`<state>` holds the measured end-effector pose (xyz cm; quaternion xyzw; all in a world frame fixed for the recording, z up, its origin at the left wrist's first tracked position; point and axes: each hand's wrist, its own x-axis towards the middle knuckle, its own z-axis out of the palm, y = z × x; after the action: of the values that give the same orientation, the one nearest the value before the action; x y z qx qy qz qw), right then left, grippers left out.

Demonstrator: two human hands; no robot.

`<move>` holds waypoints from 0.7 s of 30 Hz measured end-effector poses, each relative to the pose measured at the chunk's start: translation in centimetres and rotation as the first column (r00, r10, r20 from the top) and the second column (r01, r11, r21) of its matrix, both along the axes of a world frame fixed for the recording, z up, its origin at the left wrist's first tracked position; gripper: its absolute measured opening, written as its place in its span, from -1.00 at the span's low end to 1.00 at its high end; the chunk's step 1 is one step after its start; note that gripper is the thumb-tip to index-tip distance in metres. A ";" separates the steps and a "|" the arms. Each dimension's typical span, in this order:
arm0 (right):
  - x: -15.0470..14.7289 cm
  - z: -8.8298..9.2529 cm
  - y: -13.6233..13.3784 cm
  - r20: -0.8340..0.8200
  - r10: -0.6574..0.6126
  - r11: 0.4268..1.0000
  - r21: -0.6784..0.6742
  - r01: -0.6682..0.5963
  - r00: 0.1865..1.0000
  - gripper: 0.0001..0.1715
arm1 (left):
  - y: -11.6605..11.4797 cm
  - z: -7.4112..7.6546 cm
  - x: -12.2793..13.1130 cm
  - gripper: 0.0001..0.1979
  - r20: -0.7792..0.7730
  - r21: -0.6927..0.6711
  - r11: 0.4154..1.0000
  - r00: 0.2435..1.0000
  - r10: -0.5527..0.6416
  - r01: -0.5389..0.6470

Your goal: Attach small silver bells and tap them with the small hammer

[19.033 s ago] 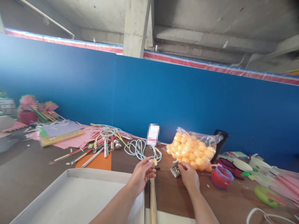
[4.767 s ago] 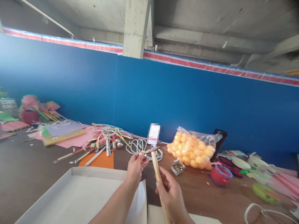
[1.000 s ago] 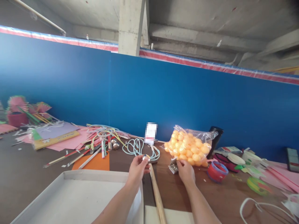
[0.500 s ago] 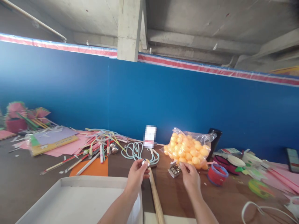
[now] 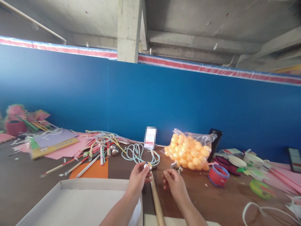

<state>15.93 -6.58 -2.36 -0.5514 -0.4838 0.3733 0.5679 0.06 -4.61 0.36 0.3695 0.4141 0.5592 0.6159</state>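
My left hand (image 5: 138, 178) is closed around a small ball (image 5: 147, 166), shiny silver with a bit of yellow-orange showing. My right hand (image 5: 173, 182) is pinched, thumb against fingertips, to the right of the ball and apart from it. Anything in that pinch is too small to make out. Just behind the right hand, partly hidden by it, sits a small open box of shiny metal pieces (image 5: 178, 169), which look like thumbtacks. Similar silver balls (image 5: 114, 151) lie on the table beyond my left hand. Orange balls (image 5: 188, 152) fill a clear plastic bag.
A white shallow tray (image 5: 94, 185) stands front left. A wooden stick (image 5: 156, 201) lies between my arms, with a pale blue cord (image 5: 134, 153) behind. Paper strips and straws (image 5: 101, 141) are heaped at left. Right are a red tape roll (image 5: 218, 175) and a black cylinder (image 5: 215, 139).
My right hand has moved left from the box of metal pieces towards the silver ball, its fingers pinched. My left hand has stayed nearly still, holding the ball.
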 end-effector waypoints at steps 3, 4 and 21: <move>-0.3 -0.4 0.2 0.001 0.015 0.999 -0.043 -0.015 1.000 -0.66 | -0.1 0.2 0.0 -0.58 -0.009 0.011 1.000 1.000 -0.016 0.016; -0.4 -0.5 0.2 0.004 0.017 0.998 -0.054 -0.017 1.000 -0.64 | -0.2 0.2 0.1 -0.58 -0.013 0.013 1.000 1.000 -0.019 0.019; -1.4 -0.3 -0.6 -0.178 0.071 0.978 -0.180 -0.104 0.982 -0.59 | 0.0 0.1 0.1 -0.62 -0.029 -0.001 0.999 0.998 -0.049 0.049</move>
<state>14.55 -7.20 -2.67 -0.5469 -0.4198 0.4879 0.5353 0.19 -4.62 0.51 0.3875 0.4140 0.5385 0.6233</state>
